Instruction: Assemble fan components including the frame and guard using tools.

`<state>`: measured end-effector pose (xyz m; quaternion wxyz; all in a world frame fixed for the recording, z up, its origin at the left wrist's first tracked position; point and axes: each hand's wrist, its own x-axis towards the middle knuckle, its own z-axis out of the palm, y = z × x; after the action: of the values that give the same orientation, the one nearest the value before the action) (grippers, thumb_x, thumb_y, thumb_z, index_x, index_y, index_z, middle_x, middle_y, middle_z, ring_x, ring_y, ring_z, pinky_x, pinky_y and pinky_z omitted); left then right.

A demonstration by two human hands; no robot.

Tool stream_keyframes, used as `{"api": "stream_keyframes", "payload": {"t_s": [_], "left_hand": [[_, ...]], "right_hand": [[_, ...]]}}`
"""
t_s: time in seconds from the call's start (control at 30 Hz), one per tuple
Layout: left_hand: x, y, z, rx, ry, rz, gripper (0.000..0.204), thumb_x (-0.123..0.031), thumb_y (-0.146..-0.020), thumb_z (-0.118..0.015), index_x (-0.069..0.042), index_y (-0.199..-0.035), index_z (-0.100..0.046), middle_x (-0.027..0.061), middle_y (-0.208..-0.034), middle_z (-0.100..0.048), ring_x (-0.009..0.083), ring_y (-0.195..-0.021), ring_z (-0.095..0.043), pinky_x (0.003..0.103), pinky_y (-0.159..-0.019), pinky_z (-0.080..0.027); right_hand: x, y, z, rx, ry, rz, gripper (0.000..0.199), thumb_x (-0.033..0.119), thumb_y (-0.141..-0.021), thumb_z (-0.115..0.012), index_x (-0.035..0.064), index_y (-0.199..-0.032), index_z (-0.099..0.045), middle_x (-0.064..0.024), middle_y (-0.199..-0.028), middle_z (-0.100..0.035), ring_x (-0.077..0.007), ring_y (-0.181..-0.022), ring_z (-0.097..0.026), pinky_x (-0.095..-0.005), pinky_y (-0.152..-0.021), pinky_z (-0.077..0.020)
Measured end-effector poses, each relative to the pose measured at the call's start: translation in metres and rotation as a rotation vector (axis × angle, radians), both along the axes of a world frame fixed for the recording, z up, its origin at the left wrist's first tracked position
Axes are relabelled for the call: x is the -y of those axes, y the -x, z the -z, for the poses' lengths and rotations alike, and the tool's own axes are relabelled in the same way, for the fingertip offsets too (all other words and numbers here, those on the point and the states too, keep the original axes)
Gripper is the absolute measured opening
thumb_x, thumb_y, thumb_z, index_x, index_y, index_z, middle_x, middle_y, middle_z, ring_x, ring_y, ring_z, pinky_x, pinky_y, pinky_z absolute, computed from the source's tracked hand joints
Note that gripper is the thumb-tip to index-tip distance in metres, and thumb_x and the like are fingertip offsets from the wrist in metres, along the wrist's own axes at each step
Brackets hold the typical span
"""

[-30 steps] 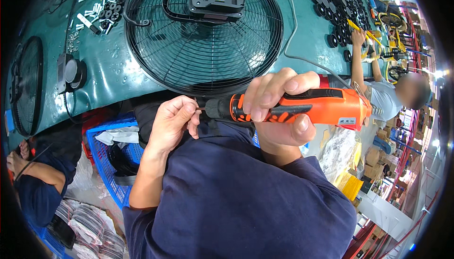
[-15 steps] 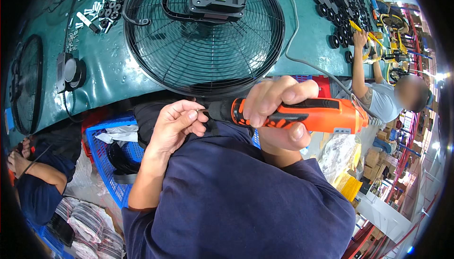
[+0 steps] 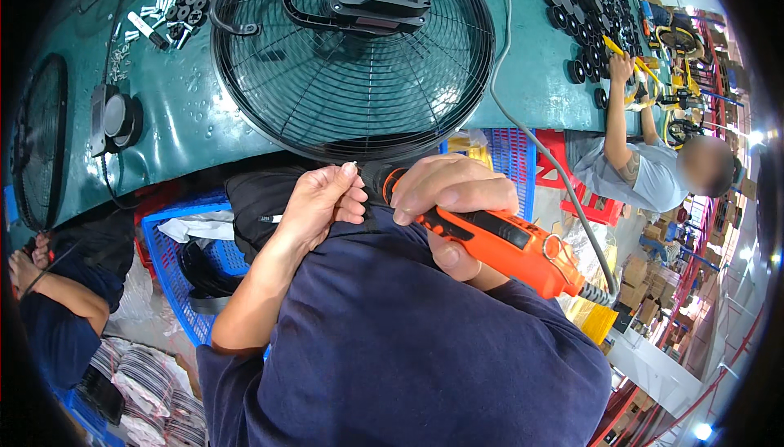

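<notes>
We log right hand (image 3: 453,190) wrapped around orange driver (image 3: 523,255), nose toward left hand (image 3: 322,202), whose fingertips pinch, apparently, a tiny metal piece (image 3: 355,165), likely keeping both aligned.

The person's got on a loose navy tee (image 3: 433,357), pretty plain across the front, with some soft creases near the right sleeve (image 3: 543,316). That one and the left sleeve (image 3: 222,386) are both short, same navy. Left forearm (image 3: 257,300) is bare, and the left hand (image 3: 322,202) and right hand (image 3: 453,190) are too.
</notes>
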<state>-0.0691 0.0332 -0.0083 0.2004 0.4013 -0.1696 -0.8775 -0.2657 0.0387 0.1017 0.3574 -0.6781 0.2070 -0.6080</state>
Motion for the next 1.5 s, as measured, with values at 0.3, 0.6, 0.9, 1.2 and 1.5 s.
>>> {"api": "stream_keyframes", "payload": {"t_s": [0.3, 0.6, 0.9, 1.2, 1.5], "left_hand": [[-0.002, -0.009, 0.012, 0.039, 0.12, -0.08, 0.035, -0.032, -0.103, -0.064, 0.001, -0.113, -0.061, 0.0102, -0.103, -0.069, 0.0165, -0.084, -0.071, 0.029, -0.07, -0.062], [0.002, -0.004, 0.044, -0.278, 0.242, -0.278, 0.03, -0.024, -0.104, -0.063, 0.0, -0.12, -0.064, 0.0114, -0.12, -0.07, 0.0212, -0.107, -0.069, 0.038, -0.092, -0.06], [-0.003, 0.007, 0.046, -0.198, 0.329, -0.341, 0.03, -0.026, -0.104, -0.062, 0.0, -0.121, -0.062, 0.0106, -0.119, -0.07, 0.0196, -0.105, -0.069, 0.036, -0.094, -0.059], [-0.002, 0.004, 0.043, -0.184, 0.324, -0.323, 0.034, -0.028, -0.104, -0.063, 0.0, -0.122, -0.061, 0.0102, -0.12, -0.069, 0.019, -0.105, -0.069, 0.035, -0.094, -0.058], [-0.001, 0.006, 0.036, -0.193, 0.346, -0.348, 0.036, -0.029, -0.105, -0.06, 0.003, -0.121, -0.06, 0.0123, -0.118, -0.069, 0.0202, -0.102, -0.07, 0.036, -0.094, -0.059]], "right_hand": [[0.007, -0.005, 0.003, 0.004, -0.006, 0.051, 0.045, 0.009, -0.081, -0.074, -0.0041, -0.118, -0.051, -0.019, -0.081, -0.067, -0.0257, -0.065, -0.068, -0.0376, -0.06, -0.0581], [0.019, -0.014, -0.001, -0.047, -0.068, -0.026, 0.044, 0.004, -0.081, -0.07, -0.0023, -0.12, -0.051, -0.0201, -0.091, -0.066, -0.0235, -0.066, -0.067, -0.0352, -0.06, -0.0569], [0.029, -0.023, -0.001, 0.013, -0.164, 0.023, 0.039, 0.01, -0.085, -0.069, 0.0041, -0.12, -0.053, -0.0146, -0.087, -0.067, -0.018, -0.063, -0.064, -0.0321, -0.061, -0.0558], [0.033, -0.02, 0.001, -0.029, -0.147, -0.113, 0.035, 0.007, -0.084, -0.069, 0.0028, -0.117, -0.055, -0.0158, -0.08, -0.067, -0.0206, -0.064, -0.066, -0.0338, -0.062, -0.0573], [0.04, -0.015, 0.002, 0.061, -0.196, -0.237, 0.033, 0.019, -0.085, -0.075, 0.0018, -0.108, -0.059, -0.0137, -0.075, -0.066, -0.0208, -0.058, -0.065, -0.0354, -0.058, -0.0568]]}}
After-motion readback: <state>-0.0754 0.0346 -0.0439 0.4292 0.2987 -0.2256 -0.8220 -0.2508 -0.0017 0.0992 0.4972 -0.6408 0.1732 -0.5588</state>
